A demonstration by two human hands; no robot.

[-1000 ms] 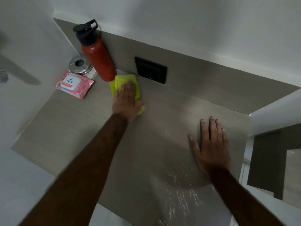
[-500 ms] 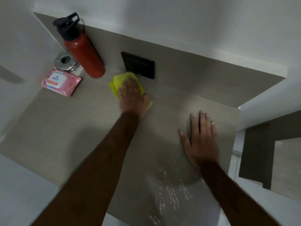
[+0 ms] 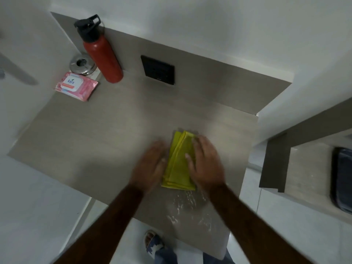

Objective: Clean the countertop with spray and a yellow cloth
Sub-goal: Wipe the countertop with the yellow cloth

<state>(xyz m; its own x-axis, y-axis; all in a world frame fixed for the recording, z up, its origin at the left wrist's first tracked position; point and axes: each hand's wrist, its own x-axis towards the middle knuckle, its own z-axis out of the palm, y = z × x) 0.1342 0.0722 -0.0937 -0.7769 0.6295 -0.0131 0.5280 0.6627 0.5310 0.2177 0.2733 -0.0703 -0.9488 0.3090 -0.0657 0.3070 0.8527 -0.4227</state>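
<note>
A folded yellow cloth (image 3: 177, 164) lies flat on the grey countertop (image 3: 95, 140), a little right of its middle. My right hand (image 3: 206, 162) rests on the cloth's right edge, with thumb and fingertips pressing on the fabric. Blurred by motion, my left hand (image 3: 150, 166) sits just left of the cloth with its fingers spread, at or near the cloth's left edge. White spray droplets (image 3: 186, 206) speckle the counter in front of the cloth, near the front edge. No spray bottle is in view.
At the back left corner stand a red bottle (image 3: 102, 56) with a black cap, a steel tin (image 3: 82, 64) and a pink wipes pack (image 3: 76, 85). A black socket plate (image 3: 157, 69) sits on the backsplash. A dark tray (image 3: 342, 180) lies on a second counter, far right.
The cloth has come from the back of the counter near the bottle to the middle front. My left hand has slid off it, and my right hand now lies on it.
</note>
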